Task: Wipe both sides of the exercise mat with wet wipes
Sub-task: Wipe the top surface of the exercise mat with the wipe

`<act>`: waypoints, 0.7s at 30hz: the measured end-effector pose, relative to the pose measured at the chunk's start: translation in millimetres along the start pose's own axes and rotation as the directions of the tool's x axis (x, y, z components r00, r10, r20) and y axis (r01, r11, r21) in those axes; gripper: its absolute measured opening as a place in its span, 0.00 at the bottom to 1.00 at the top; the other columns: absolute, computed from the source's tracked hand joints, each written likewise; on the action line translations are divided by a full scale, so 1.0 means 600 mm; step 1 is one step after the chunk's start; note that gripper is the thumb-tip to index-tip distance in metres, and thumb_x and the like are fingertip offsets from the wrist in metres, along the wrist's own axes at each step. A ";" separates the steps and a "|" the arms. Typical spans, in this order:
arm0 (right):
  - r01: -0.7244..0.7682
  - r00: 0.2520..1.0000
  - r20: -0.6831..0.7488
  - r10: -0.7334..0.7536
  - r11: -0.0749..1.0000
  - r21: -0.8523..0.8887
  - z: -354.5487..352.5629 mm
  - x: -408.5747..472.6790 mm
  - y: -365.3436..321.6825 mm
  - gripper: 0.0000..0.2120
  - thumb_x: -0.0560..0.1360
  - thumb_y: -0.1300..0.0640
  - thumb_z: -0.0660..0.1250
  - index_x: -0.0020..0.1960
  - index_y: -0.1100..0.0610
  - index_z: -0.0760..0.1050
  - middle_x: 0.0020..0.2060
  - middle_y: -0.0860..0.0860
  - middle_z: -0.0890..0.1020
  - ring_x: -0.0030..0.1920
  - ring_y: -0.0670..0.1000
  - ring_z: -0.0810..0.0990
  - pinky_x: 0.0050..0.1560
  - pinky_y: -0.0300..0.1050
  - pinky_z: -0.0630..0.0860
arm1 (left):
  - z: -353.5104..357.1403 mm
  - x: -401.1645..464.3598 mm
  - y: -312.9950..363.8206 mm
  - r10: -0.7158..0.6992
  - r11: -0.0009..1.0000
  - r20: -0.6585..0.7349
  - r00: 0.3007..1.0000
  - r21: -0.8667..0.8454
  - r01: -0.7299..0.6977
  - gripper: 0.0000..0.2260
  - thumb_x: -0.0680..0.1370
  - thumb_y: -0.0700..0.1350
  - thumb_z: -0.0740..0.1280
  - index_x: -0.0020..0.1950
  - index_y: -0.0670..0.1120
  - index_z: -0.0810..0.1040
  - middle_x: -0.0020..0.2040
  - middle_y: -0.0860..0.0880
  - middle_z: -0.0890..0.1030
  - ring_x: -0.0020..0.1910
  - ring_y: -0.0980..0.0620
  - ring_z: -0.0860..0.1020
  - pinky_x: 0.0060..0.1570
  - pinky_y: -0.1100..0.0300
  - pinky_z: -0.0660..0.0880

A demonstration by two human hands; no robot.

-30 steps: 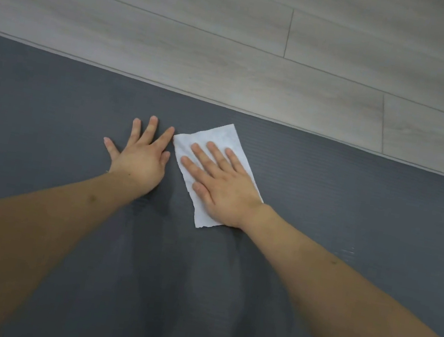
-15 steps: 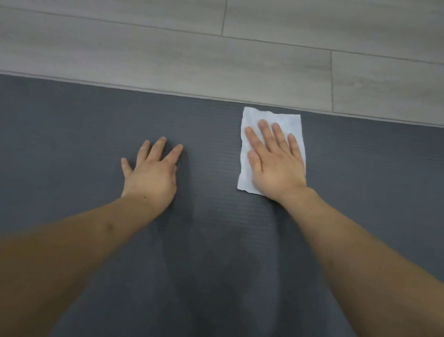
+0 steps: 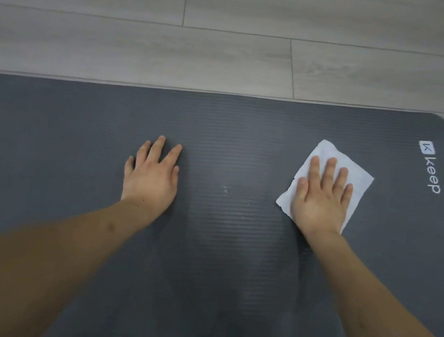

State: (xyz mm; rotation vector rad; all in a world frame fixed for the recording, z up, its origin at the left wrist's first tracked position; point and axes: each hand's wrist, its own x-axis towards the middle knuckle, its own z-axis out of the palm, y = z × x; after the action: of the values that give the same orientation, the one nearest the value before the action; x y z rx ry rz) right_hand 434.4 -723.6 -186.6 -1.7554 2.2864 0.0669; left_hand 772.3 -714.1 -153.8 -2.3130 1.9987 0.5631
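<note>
A dark grey ribbed exercise mat (image 3: 43,138) lies flat on the floor and fills most of the view. Its rounded far right corner carries a white "keep" logo (image 3: 430,168). My right hand (image 3: 323,197) presses flat, fingers straight, on a white wet wipe (image 3: 360,178) spread on the mat near that corner. My left hand (image 3: 152,174) rests flat on the bare mat about a hand's width left of centre, fingers spread. A faint damp sheen shows on the mat between the hands.
Light grey wood-look floor planks (image 3: 234,52) run beyond the mat's far edge and past its right end.
My right hand has slid the wipe to the right along the mat, away from my left hand, toward the logo corner. The view has turned right, and the mat's corner has come into sight.
</note>
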 end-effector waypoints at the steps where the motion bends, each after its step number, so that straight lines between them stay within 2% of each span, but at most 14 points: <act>1: 0.011 1.000 -0.004 -0.011 1.000 -0.004 0.004 -0.006 -0.016 0.29 0.84 0.41 0.37 0.83 0.42 0.37 0.84 0.49 0.39 0.83 0.56 0.36 0.81 0.60 0.38 | -0.001 -0.003 -0.017 -0.008 1.000 -0.015 1.000 0.004 0.008 0.23 0.85 0.52 0.53 0.81 0.58 0.59 0.83 0.50 0.53 0.81 0.45 0.50 0.77 0.35 0.51; 10: 0.076 0.997 0.007 -0.075 0.996 -0.043 0.036 -0.036 -0.169 0.29 0.84 0.40 0.36 0.84 0.43 0.37 0.84 0.49 0.38 0.82 0.57 0.35 0.81 0.62 0.38 | -0.037 -0.019 -0.214 -0.058 0.996 -0.063 0.996 0.063 0.061 0.23 0.85 0.52 0.52 0.81 0.56 0.59 0.83 0.49 0.55 0.82 0.46 0.50 0.76 0.33 0.51; 13: 0.092 0.996 0.006 -0.092 0.995 -0.046 0.041 -0.043 -0.217 0.29 0.84 0.40 0.36 0.84 0.43 0.37 0.84 0.49 0.39 0.82 0.58 0.35 0.81 0.63 0.39 | -0.055 -0.015 -0.287 -0.161 0.985 -0.061 0.985 0.047 0.164 0.23 0.85 0.54 0.52 0.81 0.59 0.57 0.83 0.49 0.52 0.82 0.46 0.48 0.74 0.29 0.50; 16: 0.172 0.985 0.014 -0.171 0.984 -0.042 0.054 -0.055 -0.317 0.29 0.84 0.41 0.36 0.84 0.43 0.38 0.84 0.49 0.39 0.82 0.58 0.35 0.81 0.63 0.38 | -0.067 -0.010 -0.354 -0.273 0.962 -0.013 0.962 0.013 0.273 0.24 0.85 0.58 0.50 0.81 0.63 0.53 0.84 0.52 0.47 0.82 0.45 0.44 0.71 0.23 0.48; 21: 0.396 0.918 0.036 -0.395 0.915 -0.073 0.094 -0.082 -0.533 0.29 0.84 0.41 0.38 0.84 0.44 0.40 0.84 0.50 0.41 0.83 0.58 0.36 0.80 0.63 0.37 | -0.069 0.000 -0.396 -0.235 0.971 0.101 0.967 -0.026 0.238 0.24 0.85 0.59 0.50 0.82 0.64 0.49 0.84 0.55 0.42 0.82 0.46 0.39 0.69 0.20 0.46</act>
State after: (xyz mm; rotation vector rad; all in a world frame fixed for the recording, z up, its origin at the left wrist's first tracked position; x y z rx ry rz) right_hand 761.8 -752.7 -191.8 -2.2112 1.8912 0.0982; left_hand 1011.5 -683.5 -164.9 -2.4464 1.6528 0.6861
